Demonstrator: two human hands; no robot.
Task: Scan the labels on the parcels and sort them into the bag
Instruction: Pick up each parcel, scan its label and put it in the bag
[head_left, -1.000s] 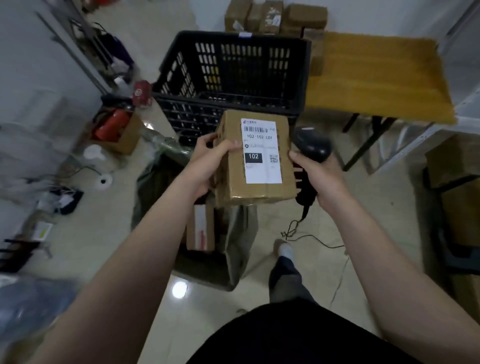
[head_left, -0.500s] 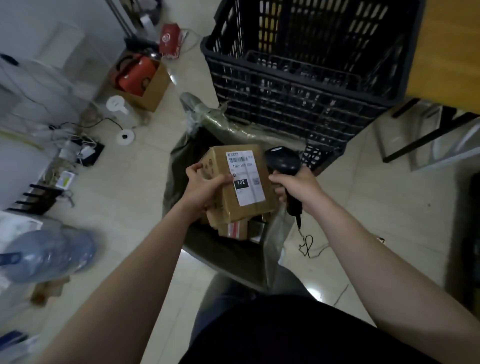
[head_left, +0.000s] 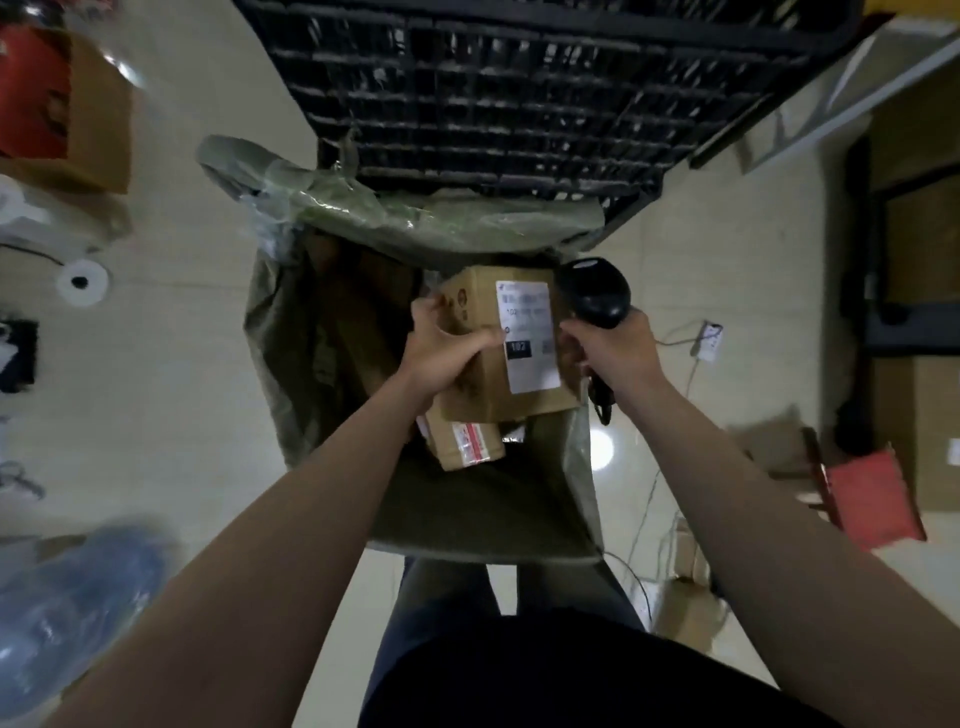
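Your left hand (head_left: 447, 351) grips the parcel (head_left: 483, 387) by its left side, thumb laid across the top face. It holds the box over the open mouth of the green bag (head_left: 483, 538), with the label (head_left: 527, 332) facing up. Your right hand (head_left: 618, 348) is closed round the handle of the black scanner (head_left: 597, 296), just right of the parcel. I cannot tell whether its fingertips also touch the box edge.

I see 4 risks from here:

1. Only 1 hand clearly carries the box, and from 1 side. If that grip loosens early, the free right side will likely drop first and the parcel will tumble rather than settle.
2. A smaller parcel (head_left: 465, 441) lies in the bag directly below your left hand. A hard drop would land corner-first on it.
3. The parcel's right edge sits above the bag's right rim, and the bag wall looks slack. Let go too far right and the box could catch the rim, fold the wall in or slide out onto the floor.
4. The scanner's cable (head_left: 602, 408) hangs below your right hand, beside that rim. It could snag the bag or get pinned under the box.

The label is blurred here, so nothing confirms a good scan. If it failed, an unread parcel goes in.
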